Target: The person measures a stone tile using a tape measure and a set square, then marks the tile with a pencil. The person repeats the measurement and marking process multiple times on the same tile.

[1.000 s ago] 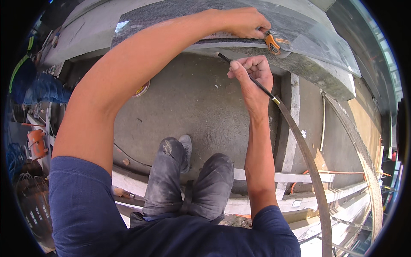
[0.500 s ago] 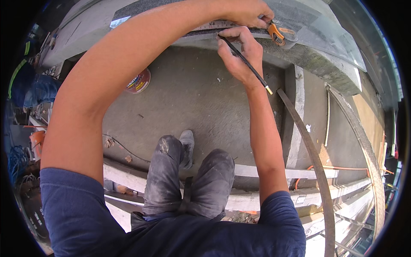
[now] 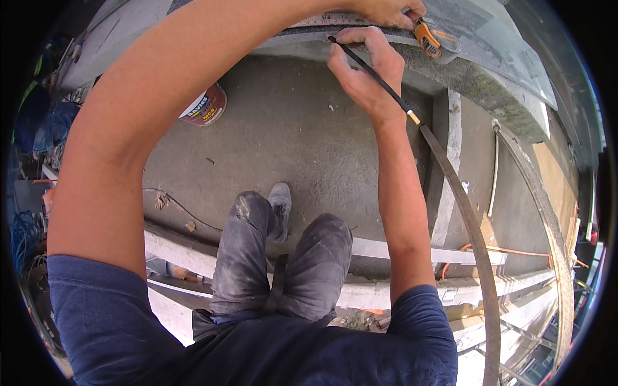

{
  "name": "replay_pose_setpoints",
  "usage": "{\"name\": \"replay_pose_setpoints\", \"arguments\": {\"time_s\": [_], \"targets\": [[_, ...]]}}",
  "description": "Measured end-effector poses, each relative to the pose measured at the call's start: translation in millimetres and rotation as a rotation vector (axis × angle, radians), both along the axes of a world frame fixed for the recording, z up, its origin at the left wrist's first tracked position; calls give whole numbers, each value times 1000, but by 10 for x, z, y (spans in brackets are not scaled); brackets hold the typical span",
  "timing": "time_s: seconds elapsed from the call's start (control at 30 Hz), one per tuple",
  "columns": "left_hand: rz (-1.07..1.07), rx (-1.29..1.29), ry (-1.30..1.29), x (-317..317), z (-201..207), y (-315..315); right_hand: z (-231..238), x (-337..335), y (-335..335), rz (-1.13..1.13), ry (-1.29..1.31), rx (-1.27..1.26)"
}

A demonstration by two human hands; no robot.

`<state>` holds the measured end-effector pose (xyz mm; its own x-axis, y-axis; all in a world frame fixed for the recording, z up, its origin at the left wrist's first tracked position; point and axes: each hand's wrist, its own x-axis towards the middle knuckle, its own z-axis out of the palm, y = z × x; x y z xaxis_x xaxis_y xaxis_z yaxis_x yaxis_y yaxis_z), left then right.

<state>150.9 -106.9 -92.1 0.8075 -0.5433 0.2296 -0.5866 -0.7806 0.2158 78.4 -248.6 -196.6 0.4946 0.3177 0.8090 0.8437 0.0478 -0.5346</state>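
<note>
My right hand (image 3: 373,71) grips a black pencil (image 3: 391,92) with a brass-coloured band near its back end. The pencil's front tip meets the front edge of a grey speckled stone slab (image 3: 476,93). Reaching across the top, my left hand (image 3: 389,11) has its fingers closed at an orange and black tape measure (image 3: 430,40), partly cut off by the frame's upper edge. A stretch of the tape's blade (image 3: 325,19) lies along the slab, between my left forearm and right hand.
A glass sheet (image 3: 508,61) lies on the slab's right part. A paint bucket (image 3: 209,106) stands on the concrete floor (image 3: 270,141) at left. Long curved-looking strips (image 3: 473,225) lean at right. Low concrete ledges (image 3: 367,293) cross near my knees. A cable (image 3: 187,215) runs along the floor.
Both hands and the tape measure have shifted slightly up and right in the view, as has the slab. My right hand still holds the pencil against the slab's edge.
</note>
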Motion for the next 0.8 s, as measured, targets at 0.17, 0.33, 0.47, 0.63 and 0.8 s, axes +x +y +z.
{"name": "replay_pose_setpoints", "arguments": {"time_s": [0.17, 0.33, 0.47, 0.63, 0.8], "targets": [[15, -17, 29, -12, 22, -73, -55, 78, -19, -12, -68, 6], [18, 0, 36, -5, 18, -75, -65, 78, -5, -27, -80, 13], [23, 3, 40, -20, 38, -80, -48, 65, -11, -34, -81, 7], [24, -1, 55, -35, 58, -84, -62, 77, -5, -39, -81, 1], [19, -3, 56, -36, 68, -85, -38, 57, -21, -34, -47, -6]]}}
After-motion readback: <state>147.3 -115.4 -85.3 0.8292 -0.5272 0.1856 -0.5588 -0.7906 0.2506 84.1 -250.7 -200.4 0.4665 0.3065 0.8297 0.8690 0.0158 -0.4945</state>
